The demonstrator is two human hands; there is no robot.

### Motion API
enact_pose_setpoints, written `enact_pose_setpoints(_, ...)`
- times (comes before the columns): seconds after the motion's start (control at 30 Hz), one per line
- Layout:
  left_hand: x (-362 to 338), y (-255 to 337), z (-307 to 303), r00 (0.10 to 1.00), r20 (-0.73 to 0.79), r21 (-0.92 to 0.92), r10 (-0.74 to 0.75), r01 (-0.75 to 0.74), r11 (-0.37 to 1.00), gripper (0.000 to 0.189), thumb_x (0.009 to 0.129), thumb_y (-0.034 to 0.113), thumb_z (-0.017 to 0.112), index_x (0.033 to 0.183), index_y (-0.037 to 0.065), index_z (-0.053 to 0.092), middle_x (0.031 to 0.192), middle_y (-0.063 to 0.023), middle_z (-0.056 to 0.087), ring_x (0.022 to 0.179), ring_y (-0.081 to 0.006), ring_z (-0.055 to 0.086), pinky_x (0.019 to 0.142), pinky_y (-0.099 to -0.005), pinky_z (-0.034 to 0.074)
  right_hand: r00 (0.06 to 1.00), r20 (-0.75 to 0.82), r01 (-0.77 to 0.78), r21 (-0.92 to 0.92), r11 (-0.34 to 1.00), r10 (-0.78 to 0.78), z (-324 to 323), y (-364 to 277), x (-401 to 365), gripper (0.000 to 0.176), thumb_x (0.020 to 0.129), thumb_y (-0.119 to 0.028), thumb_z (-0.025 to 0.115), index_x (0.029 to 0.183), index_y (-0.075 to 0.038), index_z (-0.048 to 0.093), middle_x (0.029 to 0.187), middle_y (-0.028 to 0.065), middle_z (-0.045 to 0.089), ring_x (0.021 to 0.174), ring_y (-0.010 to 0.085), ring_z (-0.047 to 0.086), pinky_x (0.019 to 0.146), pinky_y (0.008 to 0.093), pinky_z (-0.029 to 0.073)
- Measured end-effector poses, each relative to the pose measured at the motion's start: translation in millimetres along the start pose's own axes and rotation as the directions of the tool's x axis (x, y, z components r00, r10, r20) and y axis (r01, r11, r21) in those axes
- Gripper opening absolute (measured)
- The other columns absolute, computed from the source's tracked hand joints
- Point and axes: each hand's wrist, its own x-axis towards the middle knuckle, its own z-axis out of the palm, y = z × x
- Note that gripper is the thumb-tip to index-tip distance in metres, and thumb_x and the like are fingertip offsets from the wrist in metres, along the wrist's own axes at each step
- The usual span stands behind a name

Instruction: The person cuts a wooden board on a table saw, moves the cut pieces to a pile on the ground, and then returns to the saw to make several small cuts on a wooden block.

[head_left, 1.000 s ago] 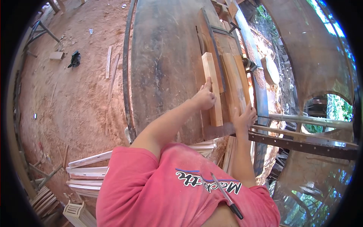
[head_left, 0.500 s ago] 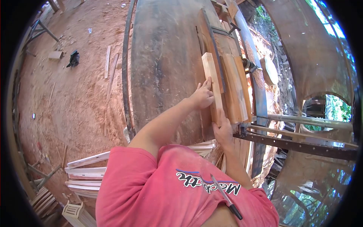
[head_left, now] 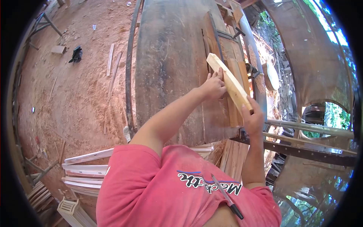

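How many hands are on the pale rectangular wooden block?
2. The left hand grips the pale wooden block at mid-length; the right hand holds its near end.

A worn, dusty bench (head_left: 170, 68) filled the middle. Beside it, on the sawdust-covered ground (head_left: 75, 102), lay thin wood strips (head_left: 109, 59), a small block (head_left: 58, 49) and a black object (head_left: 76, 55). White slats (head_left: 87, 170) were stacked nearer. A black pen (head_left: 227, 196) lay on the red shirt (head_left: 151, 189).
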Motion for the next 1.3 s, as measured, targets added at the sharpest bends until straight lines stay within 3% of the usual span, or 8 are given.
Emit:
enact_pose_setpoints(0.03,2,3,-3,1.0,-0.016,0.003,-0.005,0.005,1.0,0.043,0.09,0.03,0.047,0.095,-0.002,0.075,0.157,-0.0395,0.007,0.145,-0.0522,0.018,0.117,-0.0647,0.014,0.999,-0.034,0.031,-0.016,0.999,-0.032,-3,-1,8,0.038,0.088,-0.018,0.068,0.121,0.001,0.067,0.09,0.017,0.07,0.064,0.0163,0.058,0.059,0.031,0.048)
enact_pose_setpoints(0.1,11,-1,-1,0.999,-0.048,0.034,-0.002,0.004,0.999,0.042,0.09,0.029,0.044,0.097,0.001,0.076,0.155,-0.0419,0.01,0.141,-0.0567,0.023,0.116,-0.0645,0.016,0.999,-0.031,0.017,0.015,1.0,-0.017,-10,-6,23,0.037,0.088,-0.018,0.069,0.12,0.001,0.068,0.088,0.0158,0.069,0.064,0.0153,0.057,0.059,0.0307,0.048)
enact_pose_setpoints(0.23,23,-4,-2,0.993,-0.11,-0.019,0.044,-0.047,0.999,0.038,0.089,0.029,0.05,0.093,-0.001,0.074,0.154,-0.0374,0.024,0.145,-0.0529,0.018,0.116,-0.0675,0.014,0.998,-0.061,0.017,0.024,1.0,-0.016,-19,-10,51,0.034,0.09,-0.022,0.067,0.115,0.001,0.07,0.078,0.0102,0.066,0.064,0.011,0.055,0.058,0.029,0.046)
enact_pose_setpoints(0.3,27,-3,-7,0.99,-0.065,0.1,0.129,-0.122,0.987,0.031,0.088,0.024,0.051,0.088,0.002,0.072,0.136,-0.0359,0.049,0.145,-0.0534,0.018,0.111,-0.0729,0.017,0.998,-0.06,0.005,-0.008,1.0,-0.005,-25,-18,65,0.033,0.091,-0.024,0.066,0.112,0.0,0.071,0.072,0.0064,0.064,0.062,0.0095,0.054,0.058,0.0282,0.045)
enact_pose_setpoints(0.4,46,-19,2,0.985,-0.044,0.233,0.167,-0.152,0.961,0.027,0.088,0.021,0.051,0.085,0.003,0.07,0.116,-0.0329,0.061,0.146,-0.0538,0.016,0.107,-0.0767,0.02,0.997,-0.052,0.055,0.009,0.998,-0.054,-30,-18,91,0.033,0.09,-0.026,0.067,0.11,0.0,0.072,0.07,0.0046,0.062,0.062,0.0091,0.053,0.058,0.028,0.044)
enact_pose_setpoints(0.53,54,-7,-6,0.983,-0.129,0.136,0.132,-0.114,0.984,0.031,0.088,0.023,0.05,0.088,0.0,0.071,0.13,-0.0382,0.052,0.147,-0.0528,0.013,0.109,-0.0742,0.02,1.0,-0.022,0.014,0.012,1.0,-0.014,-35,-20,122,0.034,0.089,-0.029,0.065,0.107,-0.001,0.073,0.068,0.0036,0.059,0.064,0.0098,0.053,0.061,0.0287,0.044)
enact_pose_setpoints(0.7,57,8,-27,0.988,-0.151,-0.104,-0.018,0.002,0.995,0.043,0.088,0.025,0.043,0.09,-0.008,0.07,0.146,-0.0492,0.021,0.15,-0.0479,0.004,0.116,-0.0661,0.018,0.998,0.061,-0.012,-0.019,1.0,0.013,-46,-38,157,0.033,0.088,-0.029,0.063,0.102,-0.001,0.073,0.078,0.0105,0.068,0.074,0.0139,0.061,0.072,0.0318,0.048)
enact_pose_setpoints(1.3,93,3,-38,0.972,-0.196,-0.034,-0.132,0.128,0.991,0.053,0.096,0.034,0.037,0.113,-0.003,0.071,0.149,-0.0467,0.02,0.148,-0.0472,0.019,0.121,-0.0522,0.017,0.975,0.193,0.1,0.06,0.993,-0.109,-44,-38,265,0.032,0.087,-0.028,0.062,0.091,0.002,0.072,0.079,0.0032,0.065,0.076,0.0115,0.058,0.072,0.0271,0.045)
